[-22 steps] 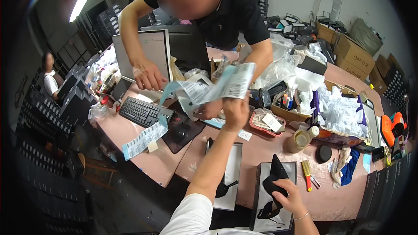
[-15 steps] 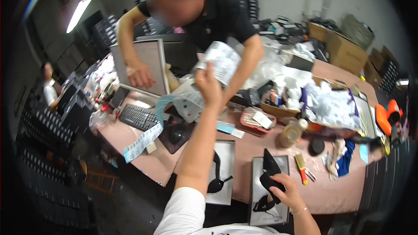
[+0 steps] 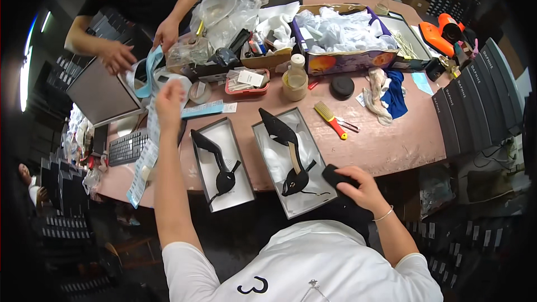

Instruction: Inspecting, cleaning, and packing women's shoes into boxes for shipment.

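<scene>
My left hand (image 3: 169,103) reaches forward beside a long strip of white and light-blue printed labels (image 3: 146,156). Its fingers look curled but are smeared by motion, so any grip is unclear. My right hand (image 3: 361,188) pinches a small black block-like object (image 3: 334,175) at the table's front edge, just right of an open shoe box (image 3: 267,185). That box holds a black high-heeled shoe (image 3: 295,176) with thin straps, lying on white tissue. A second open box (image 3: 234,200) to its left holds a similar black heeled shoe (image 3: 225,181).
Across the table a co-worker's hands (image 3: 114,57) handle the labels beside a monitor (image 3: 100,94). A red basket (image 3: 229,90), a bottle (image 3: 295,85), a yellow-and-red brush (image 3: 330,118), cloths (image 3: 396,98) and a tissue-filled carton (image 3: 302,59) stand around. Stacked grey boxes (image 3: 467,106) rise at right.
The view has swung right and down. My left arm has drawn back from a raised printed white sheet. My right hand has moved the black object out from over the shoe box.
</scene>
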Available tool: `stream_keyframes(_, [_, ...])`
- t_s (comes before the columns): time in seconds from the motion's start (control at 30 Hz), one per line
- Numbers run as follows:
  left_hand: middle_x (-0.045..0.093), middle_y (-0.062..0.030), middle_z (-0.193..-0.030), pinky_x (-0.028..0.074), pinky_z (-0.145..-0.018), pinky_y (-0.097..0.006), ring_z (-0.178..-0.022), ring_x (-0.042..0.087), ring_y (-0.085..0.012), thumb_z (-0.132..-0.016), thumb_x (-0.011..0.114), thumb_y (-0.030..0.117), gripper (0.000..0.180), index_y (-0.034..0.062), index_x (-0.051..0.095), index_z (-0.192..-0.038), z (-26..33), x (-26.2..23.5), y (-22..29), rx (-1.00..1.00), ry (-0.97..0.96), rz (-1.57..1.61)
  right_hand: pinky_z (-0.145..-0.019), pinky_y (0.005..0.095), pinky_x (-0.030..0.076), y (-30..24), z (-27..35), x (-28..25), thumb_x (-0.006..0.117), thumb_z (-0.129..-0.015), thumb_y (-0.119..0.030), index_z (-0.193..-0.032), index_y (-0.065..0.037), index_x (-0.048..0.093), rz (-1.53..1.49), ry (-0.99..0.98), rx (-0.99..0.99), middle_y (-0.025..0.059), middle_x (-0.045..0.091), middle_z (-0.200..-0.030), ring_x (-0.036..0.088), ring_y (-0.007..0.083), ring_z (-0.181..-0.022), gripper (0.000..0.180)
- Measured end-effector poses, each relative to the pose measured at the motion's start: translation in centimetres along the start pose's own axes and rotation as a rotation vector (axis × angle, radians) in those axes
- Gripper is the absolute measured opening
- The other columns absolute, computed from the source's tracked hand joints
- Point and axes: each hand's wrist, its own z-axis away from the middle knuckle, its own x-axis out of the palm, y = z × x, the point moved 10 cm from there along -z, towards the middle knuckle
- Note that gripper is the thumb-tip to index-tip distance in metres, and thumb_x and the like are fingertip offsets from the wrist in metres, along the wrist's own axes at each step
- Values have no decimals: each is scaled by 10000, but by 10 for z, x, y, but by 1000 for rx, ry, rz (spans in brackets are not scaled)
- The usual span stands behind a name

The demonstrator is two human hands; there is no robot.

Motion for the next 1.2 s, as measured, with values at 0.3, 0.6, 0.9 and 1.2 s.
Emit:
stream_keyframes(0.3, [566,-225,-1229,394,-1023,-388,-1195,524,-332,-859,675,226,538,-50,492,-1283,239,-42,-112,-356,-27,-338,-838,320,467,62,-24,-33,672,-836,-88,-1116,-1,622,27,142,91,130,631,-1039,608,239,-952,298])
stream_keyframes(0.6, [628,-185,-1116,460,-919,-373,-1063,597,-315,-843,686,215,363,-2,620,-1126,255,-47,-64,-206,163,-530,-1065,403,337,81,-84,-41,665,-841,-99,-1342,-22,470,493,259,-107,222,429,-1382,423,366,-1285,543])
stream_keyframes(0.9, [661,-111,-1070,481,-861,-285,-986,616,-160,-905,638,189,357,-49,607,-1169,201,-117,-142,-399,283,-117,-955,406,422,-65,-108,91,718,-776,-55,-1178,-54,595,393,-119,-358,142,582,-1203,529,340,-1115,421])
stream_keyframes(1.2, [680,-166,-1058,502,-844,-301,-968,657,-211,-875,659,228,372,-35,628,-1136,143,-154,-193,-418,358,-214,-814,388,508,-97,-108,185,688,-828,-114,-1108,-40,626,289,-472,-382,138,630,-1111,622,323,-961,296])
